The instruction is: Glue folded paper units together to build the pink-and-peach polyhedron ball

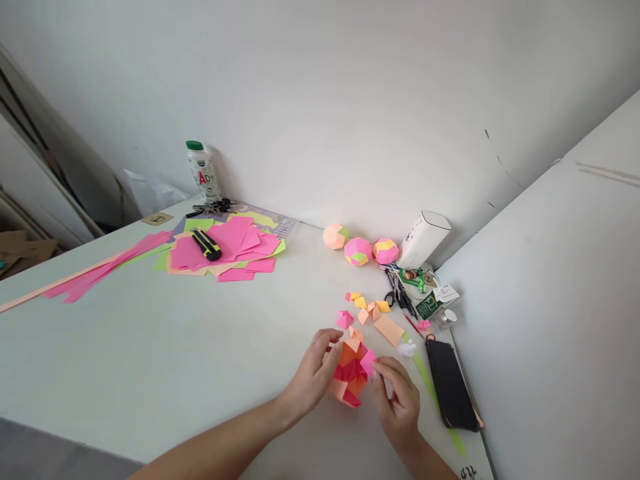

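An orange and pink folded-paper ball (349, 387), hollow at the top, sits on the table between my hands. My left hand (314, 367) curls round its left side, the thumb along its rim. Between thumb and forefinger, my right hand (399, 400) pinches a pink paper piece (368, 362) at the ball's right edge. Just beyond lie a folded pink piece (345, 320), several small orange and yellow folded pieces (363, 311) and a flat peach paper strip (389, 329).
Three finished-looking paper balls (357, 251) stand by the wall beside a white box (424, 240). Scissors (393, 293), a glass jar (444, 320) and a black phone-like case (451, 383) line the right side. Pink sheets (235, 240), a utility knife (206, 245) and a bottle (203, 172) are left.
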{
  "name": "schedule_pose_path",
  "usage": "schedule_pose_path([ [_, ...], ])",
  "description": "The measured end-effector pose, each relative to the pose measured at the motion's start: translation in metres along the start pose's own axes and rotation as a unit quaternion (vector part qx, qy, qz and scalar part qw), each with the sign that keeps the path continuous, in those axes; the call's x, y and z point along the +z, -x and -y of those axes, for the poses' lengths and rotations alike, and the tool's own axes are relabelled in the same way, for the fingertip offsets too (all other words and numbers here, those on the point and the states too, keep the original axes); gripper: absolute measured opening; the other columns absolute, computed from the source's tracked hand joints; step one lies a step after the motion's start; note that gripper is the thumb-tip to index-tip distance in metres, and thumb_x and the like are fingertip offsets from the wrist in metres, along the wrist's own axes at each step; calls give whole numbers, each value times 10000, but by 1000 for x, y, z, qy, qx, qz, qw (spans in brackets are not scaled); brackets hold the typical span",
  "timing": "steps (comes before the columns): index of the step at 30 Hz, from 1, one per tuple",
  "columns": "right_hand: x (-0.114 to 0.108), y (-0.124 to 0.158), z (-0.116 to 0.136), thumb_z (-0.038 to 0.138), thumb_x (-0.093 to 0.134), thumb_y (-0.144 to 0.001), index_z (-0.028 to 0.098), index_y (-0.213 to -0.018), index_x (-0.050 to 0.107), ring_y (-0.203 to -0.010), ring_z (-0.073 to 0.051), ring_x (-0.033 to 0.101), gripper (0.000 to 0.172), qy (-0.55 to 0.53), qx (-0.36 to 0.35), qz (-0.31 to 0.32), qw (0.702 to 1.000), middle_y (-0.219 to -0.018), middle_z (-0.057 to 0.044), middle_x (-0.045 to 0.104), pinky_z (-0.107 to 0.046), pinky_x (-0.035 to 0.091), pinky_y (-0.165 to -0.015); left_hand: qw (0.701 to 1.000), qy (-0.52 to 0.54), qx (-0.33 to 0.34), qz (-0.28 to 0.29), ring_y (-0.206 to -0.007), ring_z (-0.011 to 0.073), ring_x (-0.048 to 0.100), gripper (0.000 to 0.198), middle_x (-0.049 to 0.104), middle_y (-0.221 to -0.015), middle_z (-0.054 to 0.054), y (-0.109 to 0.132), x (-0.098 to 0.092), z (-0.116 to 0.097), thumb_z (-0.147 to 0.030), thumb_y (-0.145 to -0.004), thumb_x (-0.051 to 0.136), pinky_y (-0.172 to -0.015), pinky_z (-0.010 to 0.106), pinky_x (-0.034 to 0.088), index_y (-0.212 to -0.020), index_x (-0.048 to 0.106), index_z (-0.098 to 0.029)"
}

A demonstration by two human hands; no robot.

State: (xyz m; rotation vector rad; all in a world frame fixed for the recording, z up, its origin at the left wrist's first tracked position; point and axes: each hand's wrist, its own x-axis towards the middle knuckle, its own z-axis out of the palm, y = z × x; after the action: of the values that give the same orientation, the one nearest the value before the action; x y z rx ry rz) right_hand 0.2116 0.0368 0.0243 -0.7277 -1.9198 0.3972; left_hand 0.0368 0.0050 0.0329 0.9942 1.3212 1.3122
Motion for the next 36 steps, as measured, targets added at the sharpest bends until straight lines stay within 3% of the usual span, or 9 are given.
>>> schedule_pose_path([
  [8, -5, 6, 6, -37, 485, -767, 211, -1208, 564, -904, -249, 638, 512, 76, -139, 29, 987, -923, -108, 663, -419, 573, -713, 962, -108, 242, 59, -1151, 297, 407, 153, 520, -1157, 121, 11, -4, -4, -265, -822, 576, -995, 423, 329, -947, 660, -237],
  [15, -8, 7, 12, 33, 510, -773, 166, -1193, 563, -959, -259, 628, 443, 129, -217, 77, 965, -937, -118, 681, -394, 591, -719, 949, -97, 279, 110, -919, 255, 494, 93, 584, -882, 96, 9, -3, -5, -221, -825, 573, -893, 414, 380, -835, 665, -239],
  [17, -13, 7, 8, 50, 529, -762, 168, -1171, 566, -999, -269, 604, 426, 157, -230, 72, 958, -958, -117, 670, -403, 578, -745, 957, -65, 259, 116, -843, 238, 506, 106, 581, -803, 87, 9, -3, -6, -226, -830, 571, -830, 386, 405, -781, 666, -225],
  [19, -20, 4, 0, 41, 529, -747, 190, -1141, 565, -1024, -282, 574, 423, 189, -195, 4, 962, -972, -115, 640, -439, 546, -781, 971, -19, 212, 107, -784, 224, 513, 127, 575, -760, 80, 8, -5, -8, -249, -827, 584, -761, 350, 419, -735, 662, -210],
  [21, -27, -2, -11, 29, 495, -742, 210, -1114, 547, -1009, -286, 555, 418, 193, -95, -121, 969, -977, -112, 588, -487, 501, -811, 984, 46, 145, 90, -740, 203, 521, 153, 579, -764, 72, 7, -8, -12, -288, -817, 605, -714, 319, 421, -702, 652, -198],
  [23, -34, -7, -24, 79, 484, -735, 183, -1137, 500, -1042, -301, 525, 415, 175, 34, -169, 969, -1079, -143, 530, -532, 459, -859, 987, 119, 78, 75, -697, 176, 515, 182, 570, -752, 48, 4, -11, -17, -326, -820, 604, -670, 290, 416, -702, 643, -193],
  [28, -40, -5, -54, 112, 517, -678, 172, -1181, 452, -982, -260, 586, 511, 121, 242, 41, 962, -1098, -132, 566, -396, 525, -783, 967, 247, -31, 59, -629, 116, 453, 229, 521, -694, -1, -4, -18, -22, -346, -790, 647, -617, 233, 390, -649, 591, -175],
  [30, -37, 2, -63, 101, 531, -665, 173, -1205, 435, -986, -255, 599, 553, 123, 247, 83, 958, -1088, -121, 592, -384, 521, -797, 953, 290, -61, 70, -617, 108, 456, 230, 536, -692, -2, -7, -19, -21, -341, -786, 656, -622, 231, 394, -653, 585, -168],
  [36, -33, -10, -55, 198, 540, -785, 150, -1101, 508, -756, -209, 618, 321, 117, 221, 129, 960, -919, -95, 629, -339, 538, -680, 922, 348, -95, 144, -495, 84, 462, 260, 556, -594, 1, -12, -19, -20, -343, -782, 664, -530, 215, 360, -647, 566, -144],
])
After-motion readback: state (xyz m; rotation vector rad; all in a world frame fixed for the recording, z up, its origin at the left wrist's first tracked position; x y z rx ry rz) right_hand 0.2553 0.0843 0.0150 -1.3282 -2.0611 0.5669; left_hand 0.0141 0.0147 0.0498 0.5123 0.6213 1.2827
